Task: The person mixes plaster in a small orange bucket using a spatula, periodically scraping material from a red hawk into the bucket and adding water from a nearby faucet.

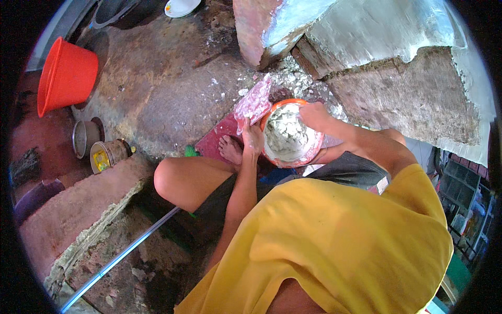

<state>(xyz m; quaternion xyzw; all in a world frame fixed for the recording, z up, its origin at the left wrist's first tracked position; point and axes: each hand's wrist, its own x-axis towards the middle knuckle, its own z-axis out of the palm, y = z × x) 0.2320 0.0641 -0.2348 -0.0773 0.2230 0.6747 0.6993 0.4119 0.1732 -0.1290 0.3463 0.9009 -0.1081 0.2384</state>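
Note:
An orange-rimmed bowl (291, 135) stands between my knees, coated inside with a thick, lumpy white paste (286, 128). My right hand (314, 116) is closed at the bowl's right rim; what its fingers hold, if anything, is hidden. At the left side of the bowl, my left hand (252, 138) is closed on the lower end of a crumpled pinkish, see-through plastic bag (254, 100) smeared with white. The bag leans away from me, beside the far left rim of the bowl.
White crumbs lie by the wall corner ahead. A red tub (68, 77), a metal pot (85, 138) and a small bucket (109, 156) stand at the left. A white plate (181, 7) lies far off. A metal pole (123, 257) slants up from the lower left, beside a rough concrete ledge (89, 206).

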